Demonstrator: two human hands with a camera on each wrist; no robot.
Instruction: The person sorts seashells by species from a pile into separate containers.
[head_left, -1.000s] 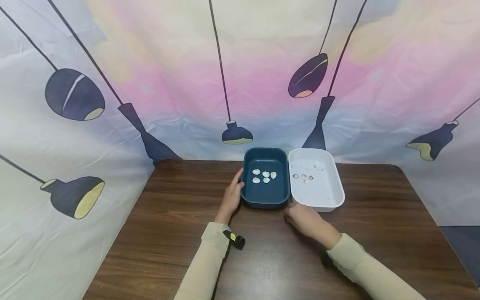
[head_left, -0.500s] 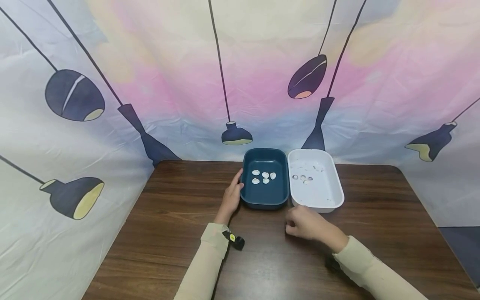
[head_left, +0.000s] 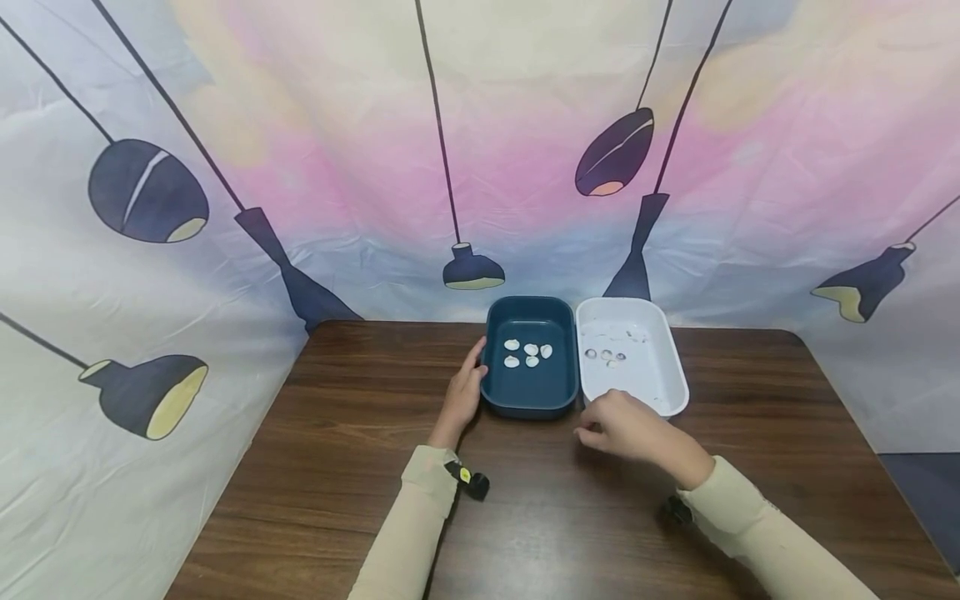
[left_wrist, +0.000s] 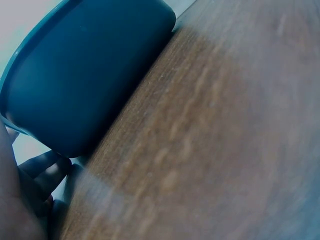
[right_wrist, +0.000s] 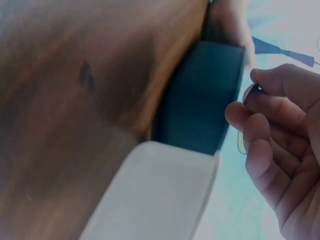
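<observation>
My left hand (head_left: 461, 396) rests against the outer left side of a dark teal tray (head_left: 529, 392), its fingers and thumb touching the wall and rim. Several pale seashells (head_left: 532, 350) lie inside that tray. Just over the near rim of the white tray (head_left: 652, 375) is my right hand (head_left: 628, 427). In the right wrist view, its thumb and fingers pinch a small curved seashell (right_wrist: 249, 94), white at the edge and dark inside. That shell cannot be made out in the head view. Several smaller purplish shells (head_left: 606, 355) lie in the white tray.
Both trays stand side by side at the far edge of a brown wooden table (head_left: 345, 400). Directly behind hangs a cloth backdrop (head_left: 360, 150) printed with lamps. A black wrist camera (head_left: 475, 485) is strapped to my left wrist.
My right hand has drawn back toward me, then lifted up and right to the white tray's near rim. The left hand and both trays stay put.
</observation>
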